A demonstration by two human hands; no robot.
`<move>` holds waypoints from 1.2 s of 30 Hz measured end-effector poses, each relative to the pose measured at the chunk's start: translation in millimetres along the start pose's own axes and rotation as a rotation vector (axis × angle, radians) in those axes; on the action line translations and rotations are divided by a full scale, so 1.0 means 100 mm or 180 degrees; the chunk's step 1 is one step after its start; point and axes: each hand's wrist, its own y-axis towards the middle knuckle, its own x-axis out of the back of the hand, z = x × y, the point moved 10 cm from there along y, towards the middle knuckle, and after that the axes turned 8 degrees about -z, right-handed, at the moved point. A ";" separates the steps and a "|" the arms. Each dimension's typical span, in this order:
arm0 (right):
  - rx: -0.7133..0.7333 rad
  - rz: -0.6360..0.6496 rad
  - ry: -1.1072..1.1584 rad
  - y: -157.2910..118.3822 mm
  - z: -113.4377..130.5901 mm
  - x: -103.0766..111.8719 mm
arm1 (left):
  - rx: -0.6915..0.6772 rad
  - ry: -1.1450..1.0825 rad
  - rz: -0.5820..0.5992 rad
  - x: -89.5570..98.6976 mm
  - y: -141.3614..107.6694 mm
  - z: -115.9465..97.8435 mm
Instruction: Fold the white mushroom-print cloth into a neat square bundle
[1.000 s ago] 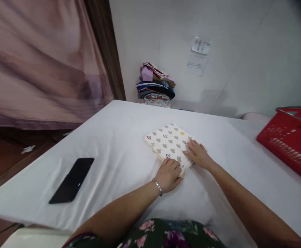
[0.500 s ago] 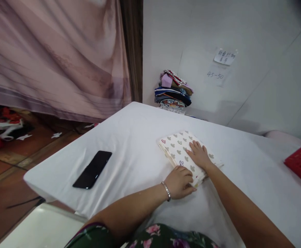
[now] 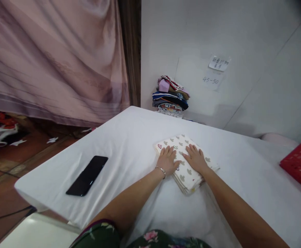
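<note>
A folded white cloth with grey and coloured prints [image 3: 186,172] lies flat on the white-covered table [image 3: 130,137]. My left hand [image 3: 167,161], with a bracelet at the wrist, rests on the cloth's left part, fingers spread. Flat on its upper right part is my right hand [image 3: 195,159], fingers also apart. The two hands are close together but not touching. Several layers show along the cloth's near edge.
A black phone [image 3: 87,175] lies on the table's left side. Folded clothes [image 3: 169,94] are stacked beyond the far edge, by the wall. A red basket [image 3: 300,163] stands at the right. A pink curtain [image 3: 57,62] hangs at the left.
My left hand has moved from the cloth's near edge up and left onto its top, its fingers now spread. My right hand stays on the cloth. The view has shifted slightly.
</note>
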 end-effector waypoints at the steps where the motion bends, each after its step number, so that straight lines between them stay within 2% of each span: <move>1: -0.0027 0.0069 0.0043 0.01 0.01 0.01 | 0.0017 -0.0013 -0.0014 -0.01 -0.01 0.01; 3: -0.0089 0.0148 0.0125 0.08 0.03 0.07 | 0.0025 -0.0045 -0.0008 -0.01 -0.02 0.00; 7: -0.0114 -0.0040 0.0170 0.30 0.05 0.22 | 0.0025 -0.0111 -0.0047 0.01 -0.03 -0.04; 11: -0.0231 0.0017 0.0077 0.42 -0.06 0.08 | -0.0046 -0.0340 -0.0176 0.05 -0.01 -0.04; 13: -0.0223 -0.0025 0.0001 0.42 -0.10 0.00 | -0.0103 -0.0602 -0.0308 0.14 0.05 0.04; 15: -0.0205 -0.0081 -0.0022 0.41 -0.13 -0.04 | 0.0104 -0.0845 -0.0568 0.30 0.12 0.29; 17: -0.0196 -0.0089 -0.0001 0.41 -0.14 -0.06 | 0.0735 -0.0973 -0.0822 0.44 0.17 0.74; 19: -0.0196 -0.0080 0.0001 0.41 -0.15 -0.07 | 0.1424 -0.1092 -0.0759 0.43 0.14 1.17; 20: -0.0198 -0.0073 -0.0016 0.41 -0.15 -0.07 | 0.1598 -0.1133 -0.0681 0.40 0.13 1.30; 22: -0.0200 -0.0061 -0.0043 0.42 -0.15 -0.07 | 0.1697 -0.1212 -0.0516 0.32 0.11 1.45; 27: -0.0208 -0.0049 -0.0003 0.42 -0.15 -0.06 | 0.1516 -0.1332 -0.0313 0.21 0.14 1.46; 32: -0.0257 0.0002 0.0042 0.41 -0.14 -0.06 | 0.0999 -0.1122 -0.0078 0.19 0.23 1.32; 34: -0.0278 0.0004 0.0070 0.41 -0.14 -0.06 | 0.1012 -0.0872 -0.0090 0.23 0.22 1.33; 36: -0.0277 -0.0015 0.0078 0.41 -0.15 -0.06 | 0.1203 -0.0582 -0.0158 0.28 0.18 1.39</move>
